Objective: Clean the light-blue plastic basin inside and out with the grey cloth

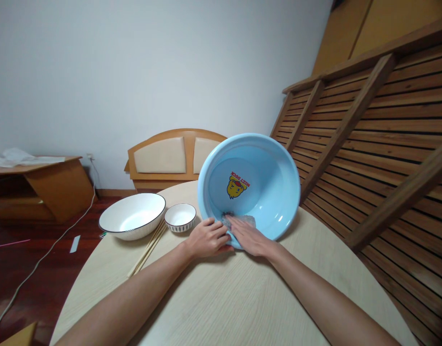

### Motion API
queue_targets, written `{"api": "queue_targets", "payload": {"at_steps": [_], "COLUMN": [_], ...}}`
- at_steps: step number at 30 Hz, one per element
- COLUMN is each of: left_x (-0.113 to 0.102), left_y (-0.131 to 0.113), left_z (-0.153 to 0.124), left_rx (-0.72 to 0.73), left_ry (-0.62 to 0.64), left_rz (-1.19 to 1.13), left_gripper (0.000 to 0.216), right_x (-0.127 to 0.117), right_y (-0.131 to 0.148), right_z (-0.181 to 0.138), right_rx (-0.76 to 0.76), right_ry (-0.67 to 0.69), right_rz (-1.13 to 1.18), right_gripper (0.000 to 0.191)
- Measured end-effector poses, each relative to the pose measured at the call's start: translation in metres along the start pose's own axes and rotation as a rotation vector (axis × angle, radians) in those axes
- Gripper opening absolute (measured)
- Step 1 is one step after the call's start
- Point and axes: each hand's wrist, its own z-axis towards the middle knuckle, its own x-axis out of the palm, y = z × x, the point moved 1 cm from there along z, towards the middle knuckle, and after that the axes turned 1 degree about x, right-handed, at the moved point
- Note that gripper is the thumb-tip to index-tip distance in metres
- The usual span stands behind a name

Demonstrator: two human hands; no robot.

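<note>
A light blue plastic basin [257, 192] is tilted up on its edge on the table, its inside facing me. A yellow duck print with red lettering shows on its bottom. My left hand [210, 238] is closed around the basin's near left rim, with the thumb low by the tabletop. Inside the basin, my right hand [247, 235] presses a crumpled grey, partly see-through cloth [250, 220] against the lower wall. Its fingers are straight and close together, pointing up and left. Part of the cloth is hidden under them, and its exact material is hard to make out.
Left of the basin on the round table [206, 298] stand a small patterned bowl [180, 217] and a large white bowl [132, 216]. Several wooden chopsticks [148, 250] lie beside them. Behind are a headboard [159, 154] and, at right, a leaning slatted wooden frame [368, 129].
</note>
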Motion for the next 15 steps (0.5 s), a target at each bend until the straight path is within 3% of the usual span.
{"api": "queue_targets", "payload": {"at_steps": [3,8,15], "left_x": [0.0,-0.002,0.0], "left_y": [0.0,0.001,0.001], "left_z": [0.0,0.0,0.002], "left_rx": [0.001,0.003,0.006], "left_ry": [0.004,0.02,0.027], "left_rz": [0.005,0.01,0.022], "left_gripper": [0.04,0.043,0.043], "right_x": [-0.001,-0.01,-0.018], "right_y": [0.006,0.001,-0.021], "right_z": [-0.023,-0.046,-0.048], "right_rx": [0.001,0.032,0.257], "right_ry": [-0.023,0.063,0.05], "right_rz": [0.019,0.001,-0.212], "right_gripper": [0.058,0.061,0.064]}}
